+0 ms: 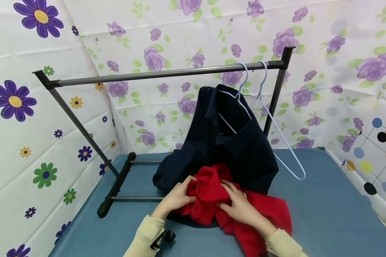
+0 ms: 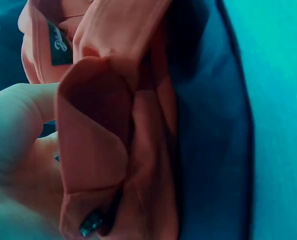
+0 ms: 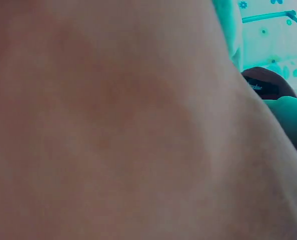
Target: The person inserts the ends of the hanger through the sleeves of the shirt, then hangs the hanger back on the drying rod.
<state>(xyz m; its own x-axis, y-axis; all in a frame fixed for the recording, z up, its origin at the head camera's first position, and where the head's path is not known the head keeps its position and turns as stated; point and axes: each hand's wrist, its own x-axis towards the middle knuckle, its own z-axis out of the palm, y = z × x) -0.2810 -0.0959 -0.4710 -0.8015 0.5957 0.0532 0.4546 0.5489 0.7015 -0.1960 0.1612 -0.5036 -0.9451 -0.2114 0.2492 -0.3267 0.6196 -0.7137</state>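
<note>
A red collared shirt point(image 1: 209, 188) is bunched up in front of a navy shirt point(image 1: 246, 157), and its right part trails over the table. My left hand point(image 1: 177, 198) grips the red shirt on the left, thumb and fingers on the cloth. From the right, my right hand point(image 1: 239, 207) pinches the same bunch between thumb and fingers. In the left wrist view, the red shirt's collar point(image 2: 91, 140) stands up by the left thumb, with a dark neck label point(image 2: 61, 44) behind it. Brownish-looking red cloth point(image 3: 113, 125) fills most of the right wrist view.
The navy shirt hangs on a light hanger point(image 1: 239, 93) from a dark metal rack point(image 1: 154, 74). Beside it on the right hangs a bare light hanger point(image 1: 287, 144). The rack's foot point(image 1: 115, 187) stands left of the hands on the blue tabletop point(image 1: 321, 214).
</note>
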